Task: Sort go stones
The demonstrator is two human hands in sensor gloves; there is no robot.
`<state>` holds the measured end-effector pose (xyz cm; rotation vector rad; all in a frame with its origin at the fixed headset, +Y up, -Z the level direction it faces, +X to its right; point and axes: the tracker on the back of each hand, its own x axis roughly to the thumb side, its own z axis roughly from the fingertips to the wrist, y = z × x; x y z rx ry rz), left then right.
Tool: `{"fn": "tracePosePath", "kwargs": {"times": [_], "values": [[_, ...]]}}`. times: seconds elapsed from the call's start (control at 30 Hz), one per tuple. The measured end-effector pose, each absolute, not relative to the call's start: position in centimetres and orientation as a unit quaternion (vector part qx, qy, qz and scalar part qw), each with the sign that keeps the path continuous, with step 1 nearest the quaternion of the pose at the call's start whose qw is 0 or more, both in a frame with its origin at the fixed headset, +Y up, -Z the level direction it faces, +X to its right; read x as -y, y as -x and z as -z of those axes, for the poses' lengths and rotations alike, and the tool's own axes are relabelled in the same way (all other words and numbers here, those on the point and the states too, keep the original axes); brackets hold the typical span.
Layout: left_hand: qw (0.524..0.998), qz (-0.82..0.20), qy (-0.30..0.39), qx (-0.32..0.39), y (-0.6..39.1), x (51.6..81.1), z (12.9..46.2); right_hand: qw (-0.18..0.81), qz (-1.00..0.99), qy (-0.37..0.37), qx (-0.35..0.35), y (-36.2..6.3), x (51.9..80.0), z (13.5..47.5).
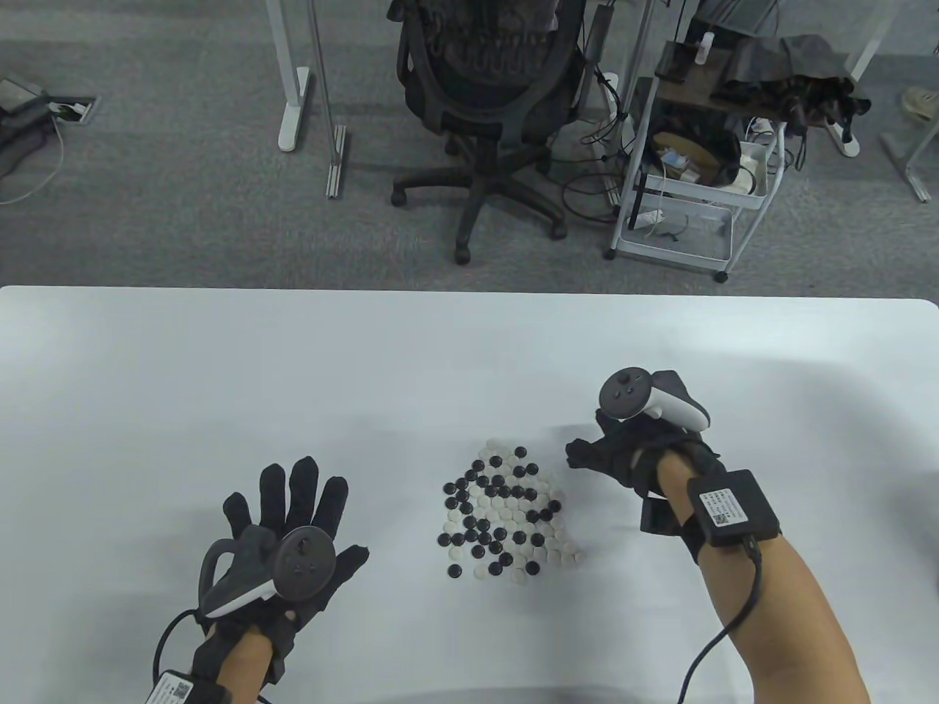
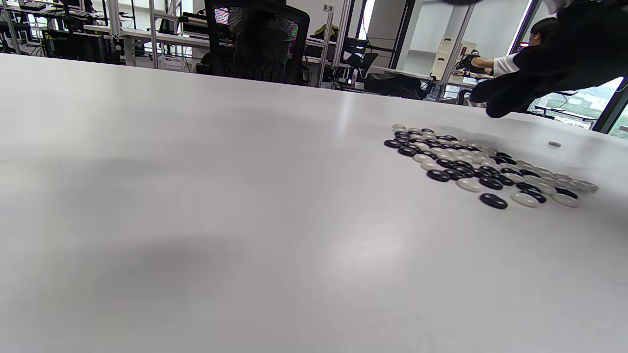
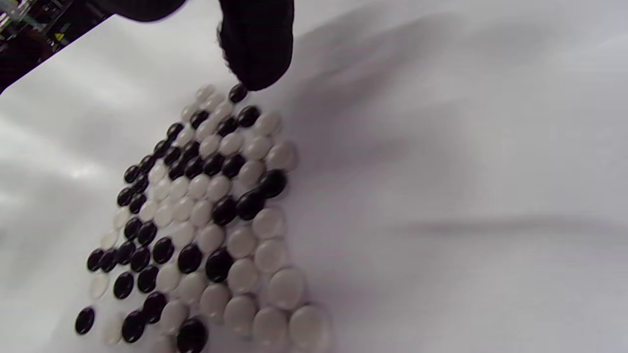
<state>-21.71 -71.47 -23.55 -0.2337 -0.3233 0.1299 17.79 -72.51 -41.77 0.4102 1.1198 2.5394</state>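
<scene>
A flat pile of black and white Go stones [image 1: 502, 513] lies at the middle of the white table [image 1: 220, 367]. My left hand [image 1: 287, 506] rests palm down to the left of the pile, fingers spread and empty. My right hand [image 1: 581, 455] hovers just right of the pile's far end with its fingers loosely curled. In the right wrist view one fingertip [image 3: 257, 49] hangs over the far end of the stones [image 3: 206, 220], and I see no stone in it. The left wrist view shows the pile [image 2: 481, 164] and the right hand [image 2: 495, 103] above it.
One lone pale stone [image 2: 554, 144] lies apart beyond the pile in the left wrist view. A black office chair [image 1: 488, 95] and a white cart [image 1: 689, 183] stand on the floor behind the table's far edge.
</scene>
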Motion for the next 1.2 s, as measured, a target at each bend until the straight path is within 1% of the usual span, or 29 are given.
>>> {"fn": "tracePosePath", "kwargs": {"times": [0.1,0.2,0.3,0.37,0.5,0.77,0.93,1.2], "values": [[0.978,-0.067,0.113,0.161,21.8,71.4,23.5,0.159,-0.887,-0.161,-0.403,-16.0,73.6,41.6],[0.979,-0.068,0.112,0.159,21.9,71.4,23.5,0.153,-0.887,-0.158,-0.407,-15.2,74.7,41.6],[0.979,-0.072,0.112,0.157,22.2,71.3,23.5,0.132,-0.893,-0.144,-0.406,-15.5,75.4,41.7],[0.979,-0.076,0.11,0.157,22.3,71.2,23.5,0.141,-0.892,-0.136,-0.406,-16.1,75.5,41.9],[0.979,-0.077,0.108,0.157,22.3,71.2,23.5,0.138,-0.902,-0.088,-0.4,-18.9,75.2,42.5],[0.979,-0.077,0.11,0.155,22.3,71.1,23.4,0.134,-0.914,0.059,-0.379,-27.2,74.6,43.6],[0.979,-0.074,0.115,0.153,22.2,71.1,23.5,0.139,-0.914,0.104,-0.367,-30.3,74.7,43.4],[0.978,-0.075,0.12,0.156,22.0,71.2,23.5,0.137,-0.911,0.134,-0.365,-32.2,74.6,43.1]]}}
